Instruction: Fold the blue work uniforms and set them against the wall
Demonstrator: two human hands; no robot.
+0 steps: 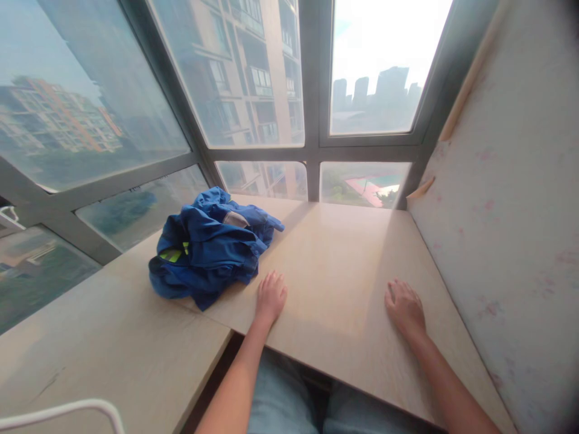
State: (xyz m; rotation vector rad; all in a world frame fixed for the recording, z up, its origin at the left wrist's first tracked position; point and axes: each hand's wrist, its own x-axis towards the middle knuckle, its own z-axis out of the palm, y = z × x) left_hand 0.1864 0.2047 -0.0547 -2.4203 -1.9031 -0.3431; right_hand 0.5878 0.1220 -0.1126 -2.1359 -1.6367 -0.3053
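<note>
A crumpled blue garment (pixel 212 241) with yellow-green patches and a pale patch lies heaped on the light wooden counter (pixel 335 259). My left hand (pixel 271 295) rests palm down on the counter, just right of the garment's near edge, with a small gap between them. Its fingers point forward and nothing is in it. Farther right, my right hand (pixel 406 307) also lies palm down, fingers loosely extended and holding nothing. The undersides of both hands are hidden against the surface.
Grey-framed windows (pixel 312 108) close off the far and left sides. A wall with peeling floral paper (pixel 506 241) borders the right. At lower left, a white curved tube or cable (pixel 67 410) lies over the adjoining counter section (pixel 113 337).
</note>
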